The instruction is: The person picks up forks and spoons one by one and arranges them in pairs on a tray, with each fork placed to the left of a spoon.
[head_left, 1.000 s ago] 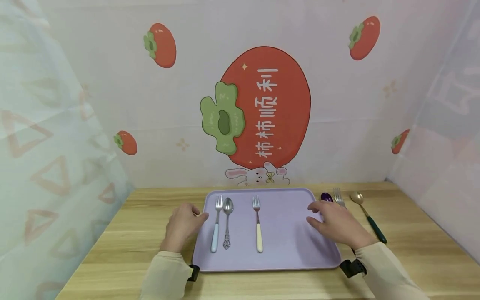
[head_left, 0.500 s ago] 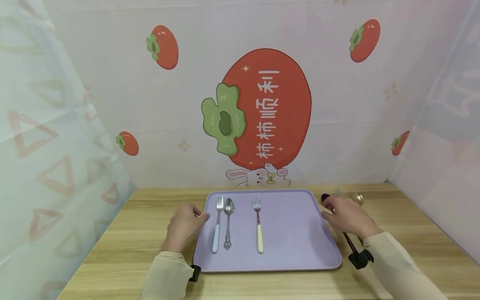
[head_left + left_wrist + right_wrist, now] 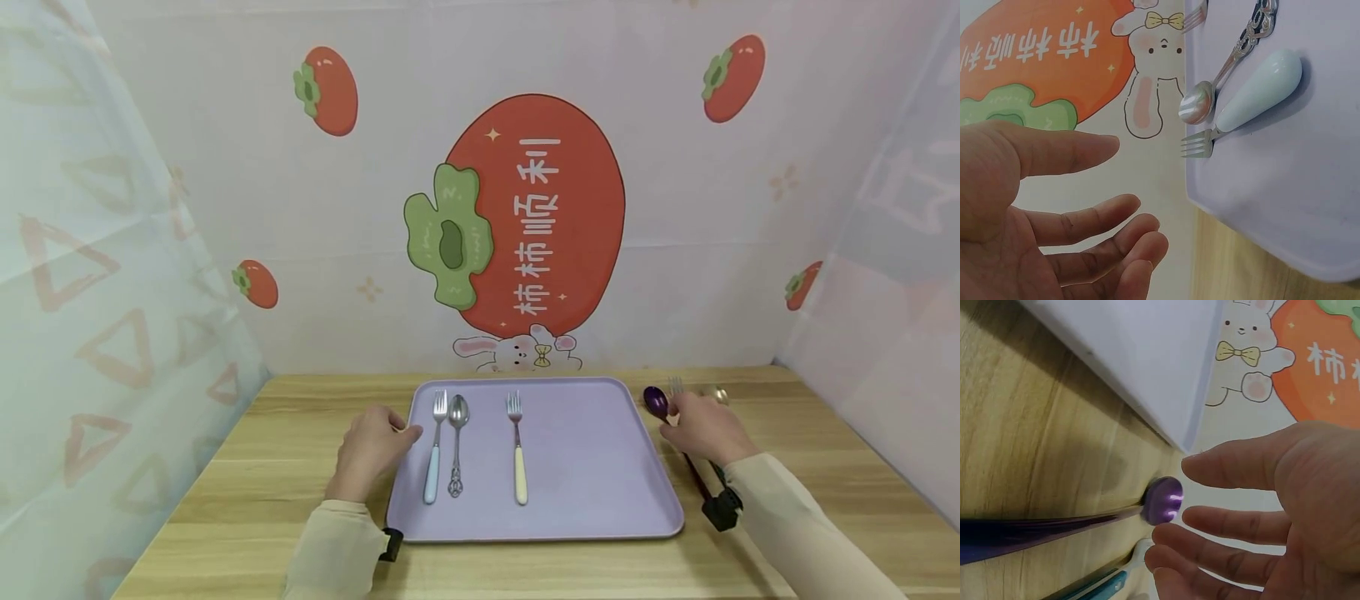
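Observation:
My right hand [image 3: 708, 429] hovers above the purple spoon [image 3: 656, 402] lying right of the lilac tray [image 3: 592, 467]. In the right wrist view the thumb and fingers stand apart, and the spoon's purple bowl [image 3: 1163, 500] shows just beyond the fingertips. A silver fork [image 3: 677, 386] and a gold spoon [image 3: 718, 393] are partly hidden behind this hand. By the tray's left edge, my left hand [image 3: 371, 454] is relaxed and holds nothing. On the tray lie a fork with a pale blue handle [image 3: 432, 475], an ornate silver spoon [image 3: 458, 408] and a cream-handled fork [image 3: 520, 475].
A wooden table [image 3: 247, 483] carries the tray. Behind it rises a white backdrop [image 3: 375, 167] printed with persimmons and a rabbit, with fabric walls on both sides. In the right wrist view a teal handle [image 3: 1097, 586] lies near the purple spoon.
My right hand has moved right, from over the tray's right edge to the cutlery beside it, then lowered slightly near the purple spoon. The left hand stays in place.

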